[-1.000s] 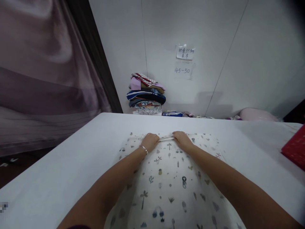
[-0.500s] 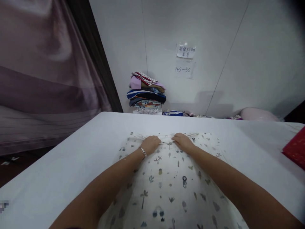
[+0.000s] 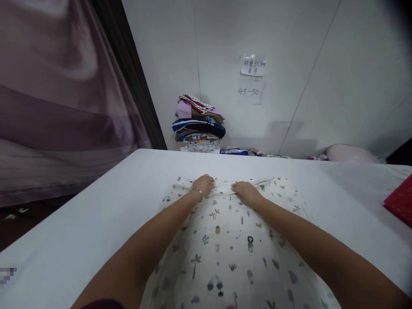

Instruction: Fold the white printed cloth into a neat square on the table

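Observation:
A white cloth printed with small palm trees, plants and sunglasses lies over the white table and runs toward me past the lower edge of view. Its far edge is turned back in a narrow fold with a pale hem. My left hand, with a bracelet at the wrist, is closed on that fold left of centre. Just to the right, my right hand has its fingers bent over the same fold. The fingertips of both hands are partly hidden.
A stack of folded fabrics stands beyond the table's far edge, against the wall. A blue-and-white cloth lies beside it. Something red rests at the right edge. A mauve curtain hangs on the left.
My left hand has shifted slightly up and away along the fold, with its wrist more raised. My right hand stays nearly in place. The view has moved a little.

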The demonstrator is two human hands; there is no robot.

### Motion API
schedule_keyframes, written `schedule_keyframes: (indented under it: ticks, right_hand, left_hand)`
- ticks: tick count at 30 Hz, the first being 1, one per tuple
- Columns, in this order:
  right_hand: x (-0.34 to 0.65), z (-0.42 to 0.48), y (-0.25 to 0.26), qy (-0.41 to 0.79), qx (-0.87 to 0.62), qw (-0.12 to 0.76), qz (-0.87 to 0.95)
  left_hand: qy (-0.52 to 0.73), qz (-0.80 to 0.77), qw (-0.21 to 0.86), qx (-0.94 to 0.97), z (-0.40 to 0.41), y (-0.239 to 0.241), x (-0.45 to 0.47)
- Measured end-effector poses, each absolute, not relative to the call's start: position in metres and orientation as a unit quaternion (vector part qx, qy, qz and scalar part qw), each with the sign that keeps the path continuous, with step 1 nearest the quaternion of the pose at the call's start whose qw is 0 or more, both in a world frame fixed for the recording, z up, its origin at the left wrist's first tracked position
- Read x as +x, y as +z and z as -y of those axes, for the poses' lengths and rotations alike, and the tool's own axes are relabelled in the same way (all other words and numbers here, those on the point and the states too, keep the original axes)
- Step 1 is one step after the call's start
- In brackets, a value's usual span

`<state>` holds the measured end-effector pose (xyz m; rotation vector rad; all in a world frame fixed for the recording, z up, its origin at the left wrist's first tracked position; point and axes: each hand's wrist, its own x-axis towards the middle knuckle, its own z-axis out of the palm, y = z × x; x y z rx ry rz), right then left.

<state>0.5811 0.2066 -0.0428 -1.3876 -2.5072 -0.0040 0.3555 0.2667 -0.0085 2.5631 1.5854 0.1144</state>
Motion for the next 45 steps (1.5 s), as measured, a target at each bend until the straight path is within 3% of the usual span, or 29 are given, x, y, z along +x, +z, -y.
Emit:
schedule_keyframes:
  ticks: [6,17,27,45]
  right_hand:
    - [0.578,-0.201,-0.041,-0.014,-0.494,0.117,0.861]
    - [0.577,-0.199,-0.04,-0.007,-0.5,0.134,0.856]
    - [0.57,-0.225,-0.016,0.113,-0.584,0.17,0.786]
    - [0.58,-0.266,-0.001,0.218,-0.641,0.051,0.734]
  left_hand:
    - [-0.005,-0.508,0.047,0.86,-0.283,-0.01,0.369]
    - [0.033,-0.506,0.056,0.86,-0.275,-0.001,0.368]
    - [0.064,-0.595,0.115,0.793,-0.303,-0.005,0.373]
    - [0.1,-0.556,0.214,0.797,-0.31,-0.008,0.365]
